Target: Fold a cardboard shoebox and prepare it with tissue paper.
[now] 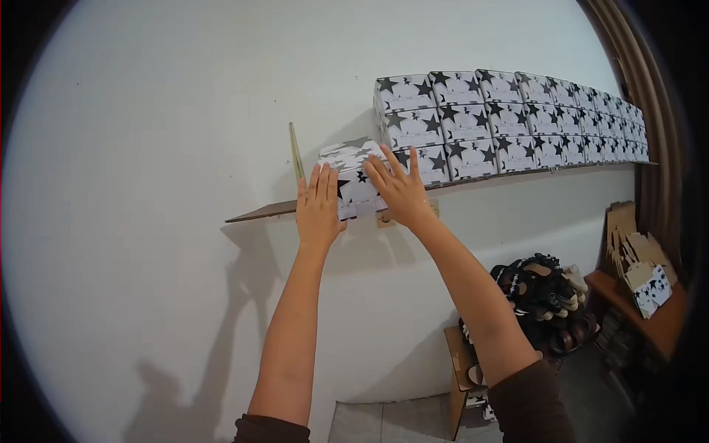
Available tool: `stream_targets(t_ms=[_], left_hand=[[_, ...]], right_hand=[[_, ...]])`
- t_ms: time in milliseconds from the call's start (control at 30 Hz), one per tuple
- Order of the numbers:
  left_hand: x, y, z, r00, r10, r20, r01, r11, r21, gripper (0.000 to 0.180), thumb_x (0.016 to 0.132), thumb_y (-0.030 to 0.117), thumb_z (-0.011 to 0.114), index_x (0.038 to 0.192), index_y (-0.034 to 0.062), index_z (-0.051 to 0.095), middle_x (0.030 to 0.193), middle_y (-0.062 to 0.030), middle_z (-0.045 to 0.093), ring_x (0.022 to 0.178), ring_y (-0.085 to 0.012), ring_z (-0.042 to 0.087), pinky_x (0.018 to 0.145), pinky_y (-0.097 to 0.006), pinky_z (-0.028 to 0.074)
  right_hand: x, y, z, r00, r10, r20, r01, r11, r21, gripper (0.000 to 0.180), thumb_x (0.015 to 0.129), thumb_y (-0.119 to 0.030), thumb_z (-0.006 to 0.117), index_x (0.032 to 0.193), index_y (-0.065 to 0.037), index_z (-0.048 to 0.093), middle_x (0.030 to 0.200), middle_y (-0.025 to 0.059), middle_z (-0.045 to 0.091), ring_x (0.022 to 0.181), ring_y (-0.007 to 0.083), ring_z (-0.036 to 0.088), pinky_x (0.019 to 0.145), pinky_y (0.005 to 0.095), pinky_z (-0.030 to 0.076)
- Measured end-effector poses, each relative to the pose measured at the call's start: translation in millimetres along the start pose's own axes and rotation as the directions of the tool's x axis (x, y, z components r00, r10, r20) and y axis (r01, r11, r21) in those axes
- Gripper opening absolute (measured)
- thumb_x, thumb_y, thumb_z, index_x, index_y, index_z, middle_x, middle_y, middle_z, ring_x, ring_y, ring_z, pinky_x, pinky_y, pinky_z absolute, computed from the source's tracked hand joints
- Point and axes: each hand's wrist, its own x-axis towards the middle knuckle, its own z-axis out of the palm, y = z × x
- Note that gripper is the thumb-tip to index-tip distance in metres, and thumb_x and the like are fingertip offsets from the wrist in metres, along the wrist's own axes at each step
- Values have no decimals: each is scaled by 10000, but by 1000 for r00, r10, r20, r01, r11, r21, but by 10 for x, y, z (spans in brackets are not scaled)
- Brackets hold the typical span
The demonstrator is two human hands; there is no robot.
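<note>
A white shoebox-like carton with dark stars (357,193) sits on the wall shelf (269,211), just left of the stacked cartons. My left hand (317,214) rests against its left front corner, fingers straight and pointing up, thumb near the lower front edge. My right hand (402,193) touches the box's front and upper right part with its fingers spread. Both palms press flat rather than wrap around it. The box's right side is partly hidden behind my right hand.
Three rows of matching star cartons (465,122) run along the shelf to the right. A thin yellowish strip (296,151) stands against the wall left of the box. Below right, a pile of shoes (543,295) covers a small table; flattened cardboard (639,258) lies on a brown bench (635,314).
</note>
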Motion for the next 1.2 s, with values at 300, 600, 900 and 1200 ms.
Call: stream_targets(t_ms=[300,600,900,1200], left_hand=[[189,-149,402,1000,-29,12,30,997,-78,1071,447,252,858,1344,120,289,1411,-33,300,1319,-190,269,1096,-396,228],[6,-248,1258,993,-61,-98,47,989,-138,867,665,219,737,1378,60,269,1464,-72,222,1324,-245,264,1064,-383,284],[-5,-123,1681,991,-82,-101,46,948,-316,715,809,386,568,1370,30,305,1463,-124,218,1328,-296,255,1059,-387,269],[27,-153,1701,995,-17,-95,-16,943,-334,478,815,387,552,1143,40,573,1302,-149,471,1205,-268,443,1021,-449,285]], right_hand=[[219,-5,277,1000,6,-9,-7,988,-156,1141,380,-406,859,1335,-150,288,1314,5,371,1353,249,164,1069,619,88],[147,-39,854,998,55,6,-55,997,-50,882,646,-396,724,1373,-126,306,1439,50,272,1337,236,228,1073,547,140],[-35,-224,1544,959,189,-212,-172,980,98,637,839,-503,475,1329,-104,395,1421,94,317,1304,244,298,1054,557,136],[7,-163,1625,969,205,-142,-168,958,233,547,855,-504,470,1189,-76,533,1331,115,440,1223,258,410,1033,547,200]])
